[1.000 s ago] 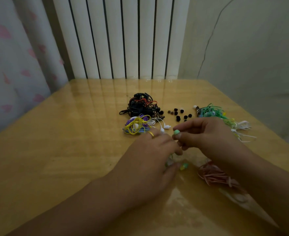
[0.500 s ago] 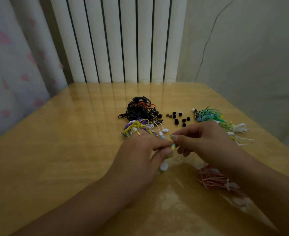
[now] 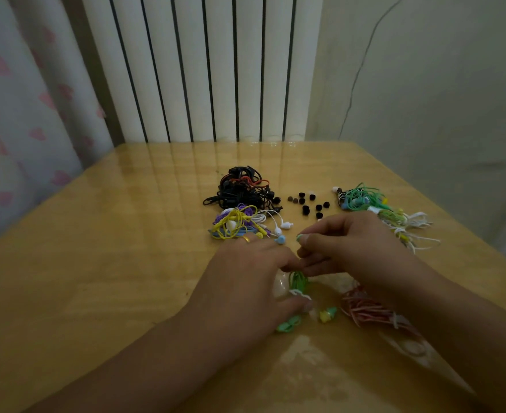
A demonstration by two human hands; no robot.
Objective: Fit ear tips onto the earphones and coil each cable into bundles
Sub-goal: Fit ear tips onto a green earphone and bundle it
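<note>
A coiled green earphone cable (image 3: 298,282) hangs between my two hands near the table's front middle. My left hand (image 3: 245,281) grips the bundle from the left, its thumb under the coil by a white tie. My right hand (image 3: 350,248) pinches the top of the same coil from the right. The set's green and yellow earbuds (image 3: 326,315) lie on the table just below. Several loose black ear tips (image 3: 308,202) sit further back.
On the wooden table (image 3: 111,263) lie a black and red cable heap (image 3: 241,190), a yellow, purple and white tangle (image 3: 240,222), a green and white pile (image 3: 377,207) at right, and a pink coiled bundle (image 3: 368,311) under my right forearm. A radiator stands behind.
The green cable, hardly visible before, now shows as a coil between my hands. My left hand has shifted lower and the earbuds lie exposed on the table.
</note>
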